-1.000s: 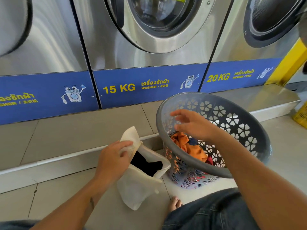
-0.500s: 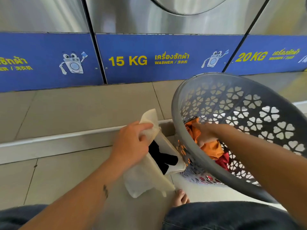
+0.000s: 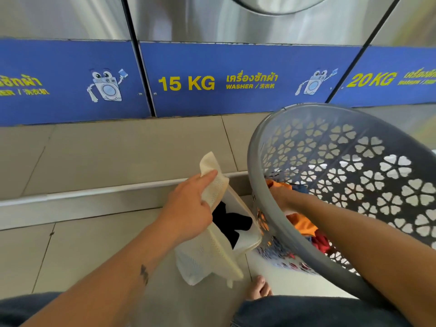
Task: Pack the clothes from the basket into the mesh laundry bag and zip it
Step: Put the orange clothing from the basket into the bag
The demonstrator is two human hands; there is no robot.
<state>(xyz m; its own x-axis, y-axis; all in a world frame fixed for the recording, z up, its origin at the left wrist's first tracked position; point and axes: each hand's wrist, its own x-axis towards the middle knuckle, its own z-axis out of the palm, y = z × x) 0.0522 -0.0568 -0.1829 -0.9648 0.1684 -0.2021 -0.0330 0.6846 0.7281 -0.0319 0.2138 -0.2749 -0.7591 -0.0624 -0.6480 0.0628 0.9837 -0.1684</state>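
A cream mesh laundry bag (image 3: 212, 260) stands on the floor tiles, its mouth open and a black garment (image 3: 230, 224) inside. My left hand (image 3: 191, 206) pinches the bag's upper rim and holds it open. To the right a grey plastic basket (image 3: 342, 147) with flower-shaped holes is tilted toward me. My right hand (image 3: 280, 197) reaches down inside it and grips an orange garment (image 3: 303, 224); the fingers are mostly hidden behind the basket rim. Red and blue clothes (image 3: 320, 241) lie under the orange one.
Steel washing machines with blue 15 KG and 20 KG panels (image 3: 236, 79) stand on a tiled step (image 3: 118, 152) right behind the bag. My bare toes (image 3: 259, 287) and denim-clad knees (image 3: 306, 312) are at the bottom edge.
My right hand went from above the basket rim down into the basket and onto the orange garment. The view dropped lower and closer. My left hand kept its hold on the bag rim.
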